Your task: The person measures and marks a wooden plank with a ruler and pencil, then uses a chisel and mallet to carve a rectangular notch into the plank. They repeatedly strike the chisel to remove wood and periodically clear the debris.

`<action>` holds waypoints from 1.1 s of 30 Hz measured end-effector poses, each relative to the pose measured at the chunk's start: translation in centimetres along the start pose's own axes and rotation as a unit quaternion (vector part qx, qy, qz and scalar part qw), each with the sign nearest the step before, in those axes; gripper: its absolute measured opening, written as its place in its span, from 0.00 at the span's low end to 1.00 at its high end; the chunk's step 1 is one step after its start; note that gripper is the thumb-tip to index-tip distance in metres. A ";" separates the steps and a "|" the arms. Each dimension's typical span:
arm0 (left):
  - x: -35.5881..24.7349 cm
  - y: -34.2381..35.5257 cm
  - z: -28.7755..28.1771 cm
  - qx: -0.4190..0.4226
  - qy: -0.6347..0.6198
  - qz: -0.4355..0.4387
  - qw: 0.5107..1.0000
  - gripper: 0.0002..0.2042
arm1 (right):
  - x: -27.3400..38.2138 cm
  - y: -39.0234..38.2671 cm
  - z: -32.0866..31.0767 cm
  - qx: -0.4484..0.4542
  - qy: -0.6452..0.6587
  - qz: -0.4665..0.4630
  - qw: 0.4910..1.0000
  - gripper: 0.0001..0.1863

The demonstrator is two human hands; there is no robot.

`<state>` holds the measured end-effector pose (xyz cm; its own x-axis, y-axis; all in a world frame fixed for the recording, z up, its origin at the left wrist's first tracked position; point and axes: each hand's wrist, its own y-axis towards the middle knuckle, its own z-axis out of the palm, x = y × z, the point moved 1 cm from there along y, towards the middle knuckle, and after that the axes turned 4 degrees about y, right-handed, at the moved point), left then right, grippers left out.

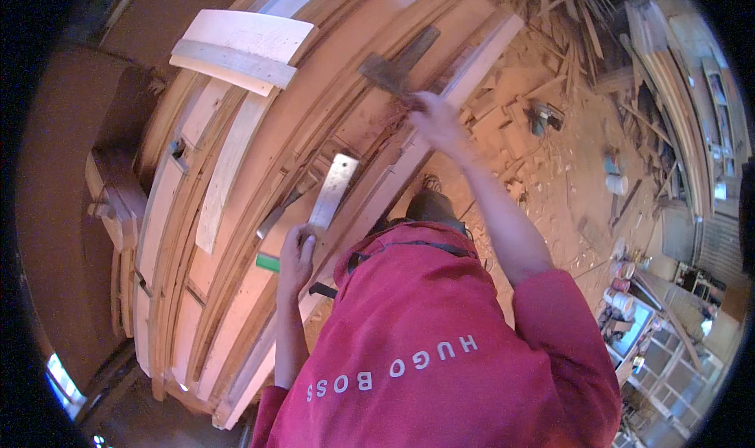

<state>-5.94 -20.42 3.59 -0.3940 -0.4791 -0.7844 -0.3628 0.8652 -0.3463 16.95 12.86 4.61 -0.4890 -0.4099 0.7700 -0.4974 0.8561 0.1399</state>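
Observation:
My left hand (296,249) is closed around the lower end of a flat pale bar (333,187) with a hole near its far end. That bar points away from me over the curved wooden framework (259,173). Farther off to the right, my right hand (437,123) is blurred, its fingers closed at the near end of a dark L-shaped tool (391,69), also blurred. The tool's exact kind is unclear. Just left of the pale bar, a chisel-like tool (277,214) with a metal blade lies on the wood. A small green piece (267,262) sits beside my left wrist.
Loose boards (244,43) lie across the framework's far left. Right of it, wood chips and offcuts (503,126) litter the floor around a dark power tool (544,119). Stacked planks (668,78) line the right side, with buckets (621,300) nearer me.

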 end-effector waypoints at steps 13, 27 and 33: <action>-16.3 2.2 2.3 -0.275 -0.325 0.009 0.905 0.06 | 0.0 -2.0 -9.7 0.027 0.161 0.104 0.981 0.15; -21.1 7.9 21.1 -0.546 -0.579 -0.200 0.572 0.11 | -5.7 8.8 -9.7 0.562 0.031 -0.064 0.824 0.16; -18.8 10.8 29.2 -0.638 -0.556 -0.263 0.463 0.12 | -8.0 11.1 -9.2 0.583 -0.081 -0.198 0.784 0.19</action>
<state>22.19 2.22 -0.44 0.4533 0.4127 -0.7900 -0.6447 -0.4602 -0.6104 21.94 28.49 5.74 -0.1674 -0.6861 0.7080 -0.9040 -0.1798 -0.3879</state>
